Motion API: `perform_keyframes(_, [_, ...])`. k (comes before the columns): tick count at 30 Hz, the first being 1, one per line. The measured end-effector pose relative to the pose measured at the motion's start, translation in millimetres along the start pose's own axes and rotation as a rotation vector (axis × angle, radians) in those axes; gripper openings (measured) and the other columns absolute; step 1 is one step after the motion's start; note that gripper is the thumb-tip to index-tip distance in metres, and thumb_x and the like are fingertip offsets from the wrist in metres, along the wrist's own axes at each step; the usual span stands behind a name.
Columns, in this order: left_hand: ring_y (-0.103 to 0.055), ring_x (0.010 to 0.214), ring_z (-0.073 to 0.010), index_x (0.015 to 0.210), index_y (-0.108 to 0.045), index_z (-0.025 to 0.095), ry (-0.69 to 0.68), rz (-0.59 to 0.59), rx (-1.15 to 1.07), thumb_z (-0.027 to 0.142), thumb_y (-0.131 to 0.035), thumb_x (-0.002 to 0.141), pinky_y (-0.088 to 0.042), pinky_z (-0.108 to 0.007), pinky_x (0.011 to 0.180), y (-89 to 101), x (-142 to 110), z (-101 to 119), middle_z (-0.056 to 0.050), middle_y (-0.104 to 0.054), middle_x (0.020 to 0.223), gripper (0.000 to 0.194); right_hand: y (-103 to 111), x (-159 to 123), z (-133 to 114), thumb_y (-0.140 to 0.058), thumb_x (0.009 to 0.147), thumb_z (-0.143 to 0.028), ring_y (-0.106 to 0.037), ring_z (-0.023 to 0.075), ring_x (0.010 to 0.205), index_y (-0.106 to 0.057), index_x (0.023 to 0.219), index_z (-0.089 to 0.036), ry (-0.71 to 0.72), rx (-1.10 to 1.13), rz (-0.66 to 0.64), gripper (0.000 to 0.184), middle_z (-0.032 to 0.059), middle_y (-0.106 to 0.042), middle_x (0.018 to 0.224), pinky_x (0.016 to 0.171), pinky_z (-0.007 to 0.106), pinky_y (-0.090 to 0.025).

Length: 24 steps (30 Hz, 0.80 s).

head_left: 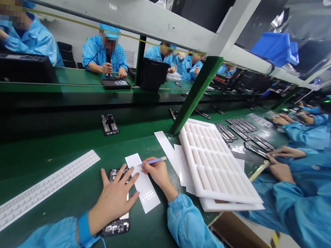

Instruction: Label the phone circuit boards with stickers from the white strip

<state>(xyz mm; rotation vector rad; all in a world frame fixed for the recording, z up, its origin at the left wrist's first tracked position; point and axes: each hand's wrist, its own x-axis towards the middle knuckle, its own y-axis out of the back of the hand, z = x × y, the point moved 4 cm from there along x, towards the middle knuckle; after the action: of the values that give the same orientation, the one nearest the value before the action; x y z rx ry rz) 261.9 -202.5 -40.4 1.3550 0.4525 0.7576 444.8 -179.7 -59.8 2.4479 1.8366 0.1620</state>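
My left hand [114, 200] lies flat with fingers spread on a dark phone board [115, 225] on the green bench. My right hand [157, 173] pinches a thin blue-handled tool [157, 160], its tip toward a small white dotted sheet [133, 160]. A white strip with small dots [146, 190] lies between my hands. Both sleeves are light blue, and a blue strap with a cord circles my left wrist.
A long white strip [34, 194] lies at the left. Stacked white foam trays [215, 163] sit to the right. Another phone board [109, 125] rests on the dark conveyor. A co-worker's hands [280, 163] work at my right; more people sit across.
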Motion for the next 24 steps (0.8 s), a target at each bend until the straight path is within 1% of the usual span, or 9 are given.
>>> perform_keyframes(6, [-0.012,0.147,-0.0408,0.144,-0.044,0.037,0.016,0.003,-0.014,0.045,-0.042,0.094,0.009,-0.085,0.097,0.4,0.5,-0.5,-0.002,-0.036,0.154,0.05,-0.7,0.1,0.4,-0.068,0.077,-0.036,-0.069,0.0178,0.059,-0.07,0.079,-0.016,-0.004,0.038,-0.026,0.02,0.0027,-0.071,0.064,0.057,0.026,-0.057])
perform_keyframes(11, [-0.011,0.147,-0.0391,0.143,-0.045,0.038,0.023,0.016,-0.01,0.044,-0.043,0.094,0.01,-0.084,0.099,-1.0,0.2,-1.8,-0.002,-0.037,0.154,0.049,-1.0,-0.2,-3.4,-0.075,0.072,-0.042,-0.068,0.0184,0.057,-0.07,0.077,-0.015,-0.046,0.133,-0.011,0.027,0.0044,-0.071,0.062,0.056,0.028,-0.058])
perform_keyframes(15, [-0.014,0.146,-0.0388,0.143,-0.045,0.037,0.011,0.039,-0.023,0.045,-0.043,0.094,0.011,-0.082,0.101,-1.4,-0.2,-2.5,-0.001,-0.037,0.154,0.049,-0.6,-1.7,-7.1,-0.08,0.066,-0.047,-0.069,0.0194,0.056,-0.07,0.076,-0.014,-0.07,0.175,0.003,0.036,0.0067,-0.072,0.064,0.055,0.029,-0.059])
perform_keyframes(20, [-0.02,0.144,-0.0402,0.14,-0.049,0.036,-0.018,0.097,-0.014,0.043,-0.047,0.092,0.01,-0.081,0.103,-1.6,0.1,-1.1,-0.002,-0.043,0.15,0.048,-0.4,-2.7,-7.3,-0.081,0.065,-0.049,-0.069,0.0198,0.057,-0.07,0.077,-0.013,-0.059,0.185,0.025,0.039,0.0076,-0.072,0.066,0.055,0.029,-0.059])
perform_keyframes(22, [-0.024,0.142,-0.041,0.139,-0.051,0.034,-0.04,0.129,-0.005,0.043,-0.049,0.092,0.006,-0.079,0.106,-0.5,0.7,0.4,-0.003,-0.046,0.148,0.048,0.9,-3.0,-7.1,-0.081,0.065,-0.049,-0.07,0.0197,0.058,-0.07,0.077,-0.013,-0.047,0.186,0.039,0.039,0.0079,-0.073,0.066,0.057,0.029,-0.059])
perform_keyframes(24, [-0.027,0.141,-0.0397,0.141,-0.048,0.031,-0.071,0.175,-0.007,0.045,-0.048,0.093,-0.004,-0.074,0.111,3.4,-0.3,-0.3,-0.004,-0.046,0.148,0.05,2.5,-4.0,-7.5,-0.082,0.065,-0.05,-0.07,0.0198,0.059,-0.071,0.078,-0.013,-0.046,0.203,0.049,0.04,0.008,-0.073,0.067,0.058,0.029,-0.059])
